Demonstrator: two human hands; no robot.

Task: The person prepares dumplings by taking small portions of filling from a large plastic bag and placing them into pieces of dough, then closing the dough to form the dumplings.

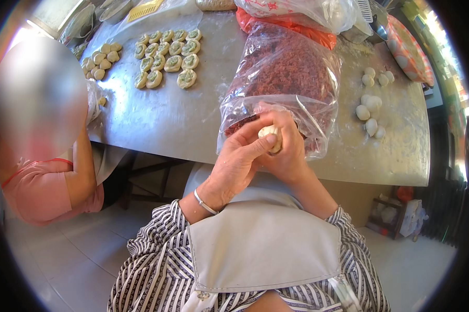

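Note:
A small pale dough piece with a pleated surface sits between my cupped hands. My left hand, with a bangle at the wrist, presses its thumb against the dough. Around the far side curl the fingers of my right hand. Directly behind and partly under both hands lies a clear plastic bag full of dark red crumbly filling. Its near end gapes, and my hands hide part of that opening.
Rows of round dough pieces with green topping lie on the metal table. Several dough balls rest at right, near a checked container. More dough balls are at far left, beside a seated person.

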